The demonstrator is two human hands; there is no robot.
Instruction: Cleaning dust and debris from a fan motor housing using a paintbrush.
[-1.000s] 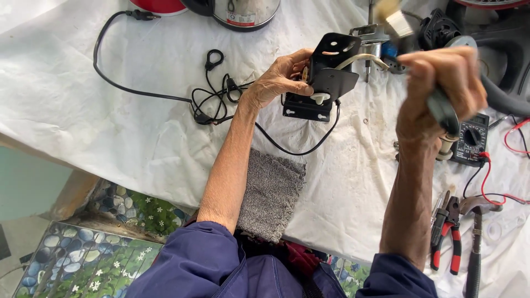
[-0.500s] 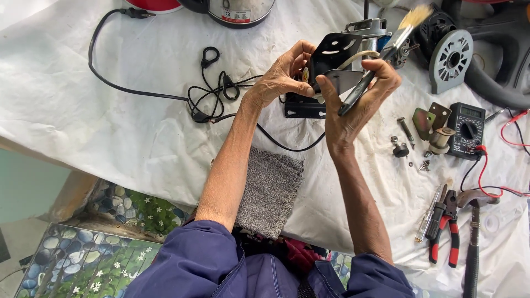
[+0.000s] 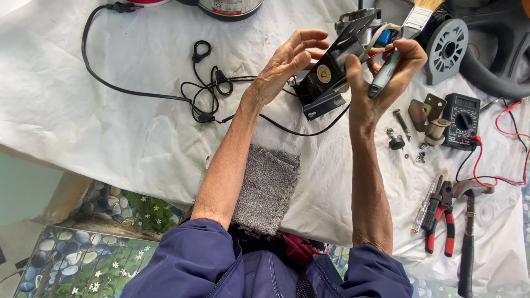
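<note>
1. The left hand's (image 3: 287, 60) fingers (image 3: 309, 37) were spread apart and curled loosely against the back of a black bent-metal bracket with a round yellow-and-red sticker (image 3: 327, 77); they steadied it more than clamped it.
2. The right hand (image 3: 386, 77) was closed around a grey-handled tool (image 3: 385, 73), thumb and fingers pressing it into the palm; its tip was hidden behind the bracket, so what it touched could not be told.
3. The bracket was held above the white-cloth worktop (image 3: 110, 132), between the two hands and touching both; its long axis ran diagonally, lower end towards the person, upper end away and to the right; the tool's handle lay roughly parallel, just to the bracket's right.
4. A black power cord (image 3: 143, 95) trailed left from under the bracket, with a tangle near the left wrist.
5. Right of the right hand lay loose screws and small metal parts (image 3: 406, 138), a black multimeter with red leads (image 3: 461, 120), red-handled pliers (image 3: 441, 218) and a hammer (image 3: 469, 232); a paintbrush (image 3: 419, 15) lay beyond; no container was seen.
</note>
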